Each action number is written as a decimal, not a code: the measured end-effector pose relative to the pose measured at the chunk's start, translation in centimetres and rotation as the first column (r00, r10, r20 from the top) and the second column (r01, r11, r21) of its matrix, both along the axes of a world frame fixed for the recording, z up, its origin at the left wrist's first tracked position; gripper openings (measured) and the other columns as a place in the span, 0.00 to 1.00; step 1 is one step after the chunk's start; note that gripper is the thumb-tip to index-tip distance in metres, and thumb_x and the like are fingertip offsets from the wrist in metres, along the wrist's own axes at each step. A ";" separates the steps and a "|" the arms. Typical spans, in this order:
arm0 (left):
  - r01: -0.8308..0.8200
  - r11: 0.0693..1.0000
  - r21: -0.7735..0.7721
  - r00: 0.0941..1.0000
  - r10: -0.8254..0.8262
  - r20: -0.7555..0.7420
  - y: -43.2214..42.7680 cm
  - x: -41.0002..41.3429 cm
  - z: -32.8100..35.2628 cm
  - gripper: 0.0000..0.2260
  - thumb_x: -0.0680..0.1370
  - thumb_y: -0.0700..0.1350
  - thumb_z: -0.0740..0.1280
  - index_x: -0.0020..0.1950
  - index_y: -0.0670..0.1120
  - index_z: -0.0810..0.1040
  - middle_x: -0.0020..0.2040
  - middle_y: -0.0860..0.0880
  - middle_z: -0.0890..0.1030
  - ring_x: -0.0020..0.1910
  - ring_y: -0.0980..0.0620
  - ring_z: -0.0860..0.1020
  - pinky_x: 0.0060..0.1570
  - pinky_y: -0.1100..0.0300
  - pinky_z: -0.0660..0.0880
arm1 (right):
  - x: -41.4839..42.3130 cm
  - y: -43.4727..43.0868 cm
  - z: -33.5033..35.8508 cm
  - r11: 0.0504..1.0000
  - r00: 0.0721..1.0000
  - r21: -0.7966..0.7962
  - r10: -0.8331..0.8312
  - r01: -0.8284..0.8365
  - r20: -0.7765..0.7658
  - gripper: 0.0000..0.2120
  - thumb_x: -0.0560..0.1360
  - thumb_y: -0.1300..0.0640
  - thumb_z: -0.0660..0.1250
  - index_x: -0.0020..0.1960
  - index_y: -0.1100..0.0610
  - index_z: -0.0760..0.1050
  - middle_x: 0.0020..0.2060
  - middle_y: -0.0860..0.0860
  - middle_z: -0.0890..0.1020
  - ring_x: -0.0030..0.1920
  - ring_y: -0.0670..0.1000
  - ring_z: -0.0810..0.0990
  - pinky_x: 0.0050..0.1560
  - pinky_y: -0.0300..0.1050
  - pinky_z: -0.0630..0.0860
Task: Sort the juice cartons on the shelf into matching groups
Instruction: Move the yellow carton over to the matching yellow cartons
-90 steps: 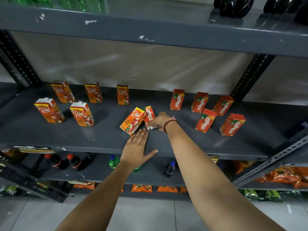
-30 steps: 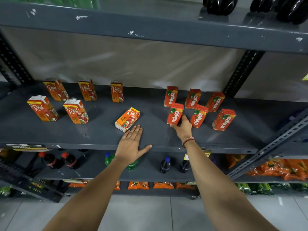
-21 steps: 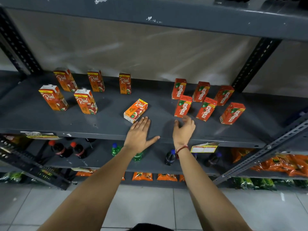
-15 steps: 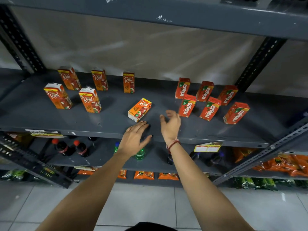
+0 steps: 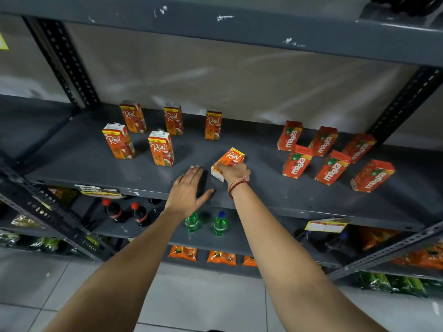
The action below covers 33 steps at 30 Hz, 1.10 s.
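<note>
An orange Real carton lies on its side in the middle of the grey shelf. My right hand grips its near end. My left hand rests flat on the shelf just left of it, fingers spread, holding nothing. Several upright Real cartons stand in a group at the left. Several red Maaza cartons stand grouped at the right.
The shelf above overhangs the cartons. Slotted uprights frame both sides. On the lower shelf stand dark cola bottles and green bottles. Orange packets lie further down. A tiled floor is underneath.
My right hand let go of a Maaza carton beside the right group, moved left and took hold of the lying Real carton. My left hand stayed flat on the shelf.
</note>
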<state>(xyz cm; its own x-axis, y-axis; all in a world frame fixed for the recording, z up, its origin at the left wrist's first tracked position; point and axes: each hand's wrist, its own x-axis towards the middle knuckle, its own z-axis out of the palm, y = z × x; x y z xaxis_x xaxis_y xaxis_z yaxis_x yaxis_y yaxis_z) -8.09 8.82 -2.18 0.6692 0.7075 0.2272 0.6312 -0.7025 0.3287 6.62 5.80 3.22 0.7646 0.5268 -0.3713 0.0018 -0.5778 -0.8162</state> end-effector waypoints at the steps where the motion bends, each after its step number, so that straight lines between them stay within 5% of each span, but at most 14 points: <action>1: -0.007 1.000 -0.002 0.999 0.007 -0.034 0.1 0.4 -0.2 0.32 0.77 0.62 0.56 0.73 0.41 0.60 0.74 0.43 0.63 0.74 0.48 0.57 0.71 0.50 0.54 | 0.1 0.2 0.1 1.000 1.000 -0.023 0.009 -0.010 -0.002 0.35 0.64 0.45 0.75 0.65 0.60 0.68 0.64 0.59 0.70 0.63 0.60 0.71 0.63 0.52 0.70; 7: -0.021 0.998 0.053 0.991 0.028 -0.131 0.0 0.8 -0.9 0.37 0.73 0.66 0.39 0.74 0.45 0.59 0.75 0.44 0.59 0.75 0.48 0.55 0.72 0.51 0.51 | 0.4 0.8 0.1 0.982 0.989 -0.127 0.143 -0.137 0.042 0.35 0.64 0.43 0.75 0.64 0.59 0.70 0.65 0.59 0.72 0.65 0.60 0.70 0.65 0.52 0.70; 11: -0.015 0.998 0.057 0.991 0.022 -0.130 0.1 0.8 -1.0 0.36 0.73 0.65 0.39 0.74 0.45 0.59 0.75 0.43 0.60 0.74 0.47 0.55 0.72 0.50 0.52 | -0.3 0.6 -0.8 0.969 0.966 0.017 0.246 -0.248 0.083 0.25 0.66 0.49 0.75 0.58 0.61 0.75 0.58 0.58 0.80 0.61 0.59 0.76 0.65 0.52 0.71; 15: -0.014 0.998 0.058 0.993 0.021 -0.115 0.2 0.8 -0.9 0.36 0.74 0.65 0.41 0.74 0.43 0.59 0.74 0.42 0.63 0.74 0.47 0.58 0.72 0.49 0.54 | -0.6 -0.3 -1.5 0.958 0.967 0.137 0.249 -0.254 0.051 0.24 0.64 0.53 0.77 0.55 0.60 0.75 0.55 0.56 0.82 0.56 0.55 0.80 0.53 0.41 0.71; 22: -0.006 0.998 0.056 0.994 0.013 -0.111 0.0 0.7 -0.9 0.34 0.76 0.64 0.43 0.71 0.42 0.63 0.72 0.41 0.66 0.72 0.45 0.62 0.70 0.47 0.59 | -0.6 -2.1 -2.2 0.929 0.972 0.293 0.195 -0.226 0.134 0.24 0.57 0.56 0.81 0.48 0.55 0.75 0.48 0.55 0.85 0.45 0.49 0.81 0.51 0.44 0.78; 33: -0.009 0.997 0.081 0.993 0.019 -0.116 0.0 0.7 -1.0 0.33 0.76 0.63 0.44 0.72 0.42 0.63 0.72 0.42 0.67 0.72 0.45 0.62 0.70 0.48 0.59 | 0.1 -3.3 -1.5 0.862 0.960 0.432 0.277 -0.266 0.037 0.27 0.57 0.55 0.81 0.52 0.53 0.73 0.49 0.51 0.82 0.51 0.50 0.82 0.57 0.51 0.79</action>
